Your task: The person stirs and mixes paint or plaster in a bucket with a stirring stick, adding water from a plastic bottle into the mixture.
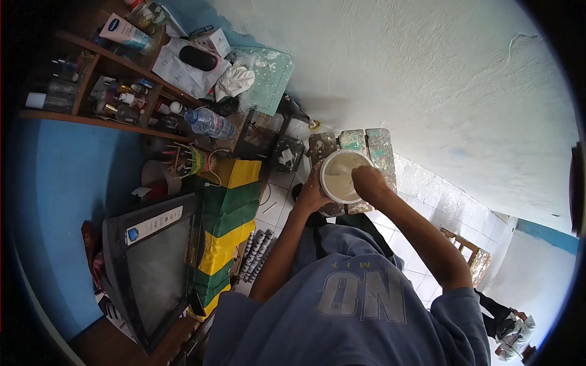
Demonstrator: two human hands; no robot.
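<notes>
At the centre of the view, just above the person's chest, a white tub (339, 160) of pale cream liquid is being held in the air in front of a paint-spattered wooden bench (373, 145). The left hand (310, 194) is gripping the tub's outer wall, with the fingers curled closed around it from the side. The right hand (368, 179) is reaching over the rim into the tub. Its fingers are lying hidden inside, so whether they are open or holding anything cannot be told. Both forearms are extending from a blue sweatshirt (360, 305). Behind the bench, a white wall (427, 73) is filling the upper view. On the left, a green-and-yellow striped cloth (229, 213) is hanging beside a television (155, 262), below a cluttered shelf (91, 119) and near a water bottle (209, 122).
</notes>
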